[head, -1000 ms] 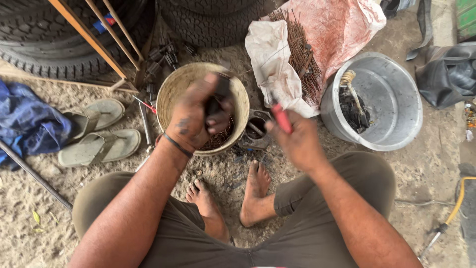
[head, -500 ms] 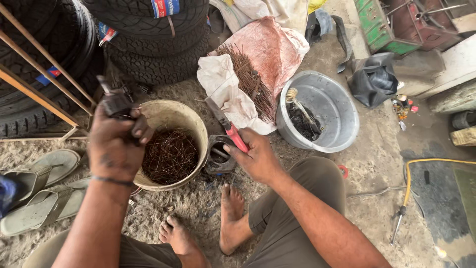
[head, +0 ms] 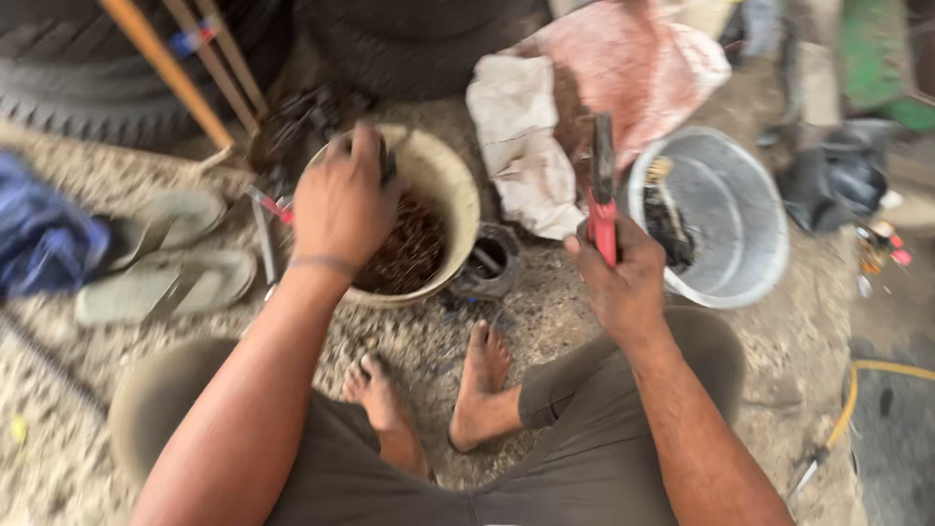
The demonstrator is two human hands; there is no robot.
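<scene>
My left hand (head: 339, 203) is over the near rim of a tan bucket (head: 454, 195) filled with rusty brown metal bits, its fingers closed on a small dark object that is mostly hidden. My right hand (head: 621, 278) grips a red-handled tool (head: 603, 190), probably pliers, with its dark jaws pointing up, between the tan bucket and a grey metal bucket (head: 745, 278). A small dark round container (head: 490, 261) stands on the ground between the two hands. My bare feet (head: 429, 385) rest on the gravel below.
Large tyres (head: 88, 68) and wooden sticks stand at the back left. A pair of sandals (head: 161, 258) and blue cloth (head: 39, 234) lie left. A white and pink sack (head: 575, 107) with rusty bits sits behind the buckets. A yellow hose (head: 857, 385) runs right.
My left hand has come down from beside the bucket to over its rim. The right hand has lifted the red-handled tool upright. The view has swung back to the left.
</scene>
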